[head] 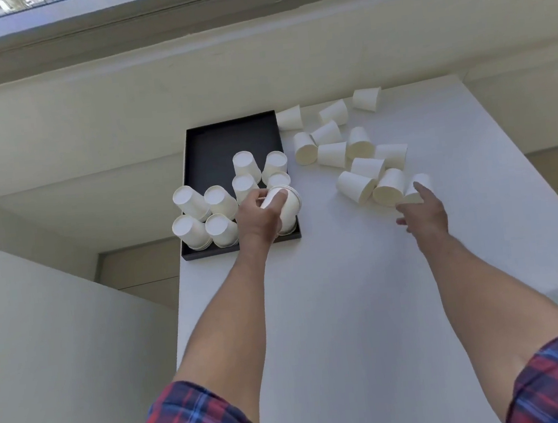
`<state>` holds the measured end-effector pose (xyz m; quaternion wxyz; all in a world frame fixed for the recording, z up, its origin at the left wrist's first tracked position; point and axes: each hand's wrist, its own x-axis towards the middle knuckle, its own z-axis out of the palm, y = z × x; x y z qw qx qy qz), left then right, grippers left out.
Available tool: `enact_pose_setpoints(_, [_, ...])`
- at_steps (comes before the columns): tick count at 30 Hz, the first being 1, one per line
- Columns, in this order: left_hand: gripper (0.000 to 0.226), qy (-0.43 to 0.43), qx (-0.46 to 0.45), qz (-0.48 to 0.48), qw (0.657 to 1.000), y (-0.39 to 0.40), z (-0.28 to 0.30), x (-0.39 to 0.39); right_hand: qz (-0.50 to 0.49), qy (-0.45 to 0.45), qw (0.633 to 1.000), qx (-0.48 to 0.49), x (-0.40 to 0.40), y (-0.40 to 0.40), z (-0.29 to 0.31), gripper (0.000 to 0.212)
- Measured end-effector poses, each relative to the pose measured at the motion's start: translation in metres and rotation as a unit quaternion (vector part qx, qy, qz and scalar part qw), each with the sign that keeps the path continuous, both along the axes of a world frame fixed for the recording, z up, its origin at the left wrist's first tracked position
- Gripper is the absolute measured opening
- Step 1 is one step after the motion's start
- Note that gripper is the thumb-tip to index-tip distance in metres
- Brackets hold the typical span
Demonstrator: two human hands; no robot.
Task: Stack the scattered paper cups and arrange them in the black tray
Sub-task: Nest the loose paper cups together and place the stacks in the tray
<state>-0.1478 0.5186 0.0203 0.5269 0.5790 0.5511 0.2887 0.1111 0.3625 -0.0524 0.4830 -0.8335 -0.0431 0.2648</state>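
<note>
Left hand (258,217) gripping upside-down cup stack (286,207) at black tray (211,149) near-right corner; right hand (423,210) outstretched, fingers spread, touching sideways cup (418,188) on table (365,288).

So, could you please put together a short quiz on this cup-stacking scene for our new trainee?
1. True or false: the black tray sits to the left of the loose cups lying on the white table.
2. Which hand grips the stack of cups at the tray's near right corner? A) left B) right C) neither
3. Fill in: the stacks already standing in the tray are placed with their rims facing ____.

Key
1. True.
2. A: the left hand grips it; the right hand reaches open toward a fallen cup.
3. Down.
</note>
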Motion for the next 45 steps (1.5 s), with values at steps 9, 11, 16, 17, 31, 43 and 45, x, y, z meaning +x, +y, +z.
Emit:
enact_pose_setpoints(9, [0.04,0.015,-0.003,-0.014,1.0,0.0,-0.002,-0.008,-0.011,-0.061,0.998,-0.028,0.0,0.009,-0.004,0.047])
enact_pose_setpoints(11, [0.035,0.012,-0.009,-0.019,1.0,-0.001,-0.003,-0.006,-0.089,-0.126,0.988,0.001,-0.013,0.006,-0.004,0.027])
enact_pose_setpoints(16, [0.052,-0.001,-0.043,-0.046,0.998,-0.005,-0.006,0.001,-0.153,-0.21,0.961,0.09,-0.057,-0.001,-0.005,0.022])
enact_pose_setpoints(17, [0.054,-0.004,-0.049,-0.055,0.997,-0.006,-0.006,0.002,-0.145,-0.209,0.961,0.109,-0.067,0.0,-0.005,0.018])
enact_pose_setpoints(31, [0.05,-0.046,-0.104,-0.096,0.989,0.001,0.004,-0.015,0.063,0.033,0.939,0.336,-0.15,0.054,0.023,0.02])
enact_pose_setpoints(43, [0.045,-0.11,-0.181,-0.091,0.973,0.028,0.007,-0.036,0.188,0.077,0.907,0.37,-0.177,0.089,0.04,0.023])
enact_pose_setpoints(45, [0.042,-0.13,-0.164,-0.042,0.977,0.039,0.008,-0.036,0.208,-0.008,0.917,0.341,-0.184,0.099,0.041,0.029])
